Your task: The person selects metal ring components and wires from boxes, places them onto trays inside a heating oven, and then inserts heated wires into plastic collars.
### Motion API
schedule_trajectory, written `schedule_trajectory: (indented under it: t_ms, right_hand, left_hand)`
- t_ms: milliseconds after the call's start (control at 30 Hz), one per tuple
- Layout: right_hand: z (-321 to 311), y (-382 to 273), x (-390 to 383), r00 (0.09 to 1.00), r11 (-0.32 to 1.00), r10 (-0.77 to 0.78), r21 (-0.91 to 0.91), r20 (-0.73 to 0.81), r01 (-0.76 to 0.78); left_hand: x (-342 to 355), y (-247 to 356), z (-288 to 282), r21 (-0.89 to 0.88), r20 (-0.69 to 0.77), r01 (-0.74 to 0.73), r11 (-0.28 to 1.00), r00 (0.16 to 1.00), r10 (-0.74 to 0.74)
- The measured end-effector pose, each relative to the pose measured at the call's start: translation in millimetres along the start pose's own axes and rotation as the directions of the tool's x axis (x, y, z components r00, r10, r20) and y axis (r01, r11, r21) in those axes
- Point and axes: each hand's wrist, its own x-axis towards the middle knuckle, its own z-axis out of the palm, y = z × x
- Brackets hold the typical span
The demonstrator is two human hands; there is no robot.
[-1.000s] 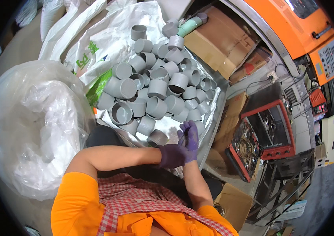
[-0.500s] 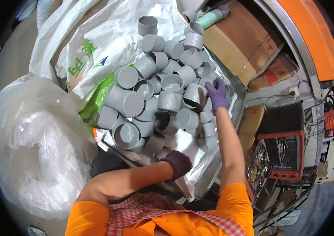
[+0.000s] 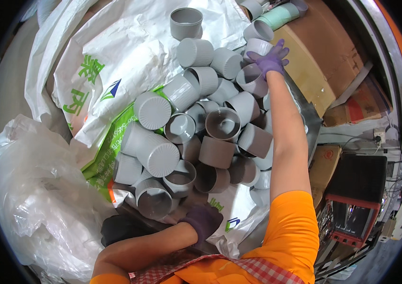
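A heap of grey ribbed plastic cups (image 3: 156, 156) lies on white printed woven sacks (image 3: 92, 45), some upright, others on their sides or upside down. My right hand (image 3: 268, 59), in a purple glove, reaches to the back right of the heap with fingers spread, over the rims of two cups (image 3: 250, 83) and apparently touching them. My left hand (image 3: 202, 220), also gloved, is curled at the near edge of the heap, below the cups; what it holds, if anything, is hidden.
Crumpled clear plastic (image 3: 35, 199) lies at left. At right are cardboard boxes (image 3: 329, 47), a metal edge (image 3: 312, 142), a red-and-black oven (image 3: 352, 215) and cables (image 3: 359, 137). A pale green roll (image 3: 276, 19) lies at the back.
My right hand has left my left hand and moved far up and right onto the cups, its fingers spreading. My left hand has drawn into a curl. The view has shifted toward the heap.
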Motion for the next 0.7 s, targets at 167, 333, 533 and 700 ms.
schedule_trajectory:
  t_ms: [167,333,533,700]
  right_hand:
    - [90.3,114.9,54.2,0.881,0.993,-0.12,0.06,0.458,0.104]
    - [95.9,204.6,-27.5,0.749,0.954,-0.196,-0.055,0.633,0.295]
    - [71.4,150.8,-157.6,0.463,0.91,-0.325,0.139,0.825,0.391]
    - [40.9,164.3,-216.0,0.641,0.73,-0.525,0.683,0.56,0.001]
  left_hand:
    - [0.4,-8.4,4.8,0.115,-0.156,0.031,0.993,0.988,-0.013]
    - [2.4,4.4,-11.8,0.177,-0.043,0.048,0.983,0.998,-0.041]
    - [2.5,18.5,-17.9,0.211,0.155,-0.126,0.969,0.983,0.094]
    - [-7.1,26.0,-14.6,0.169,0.102,-0.076,0.983,0.993,0.059]
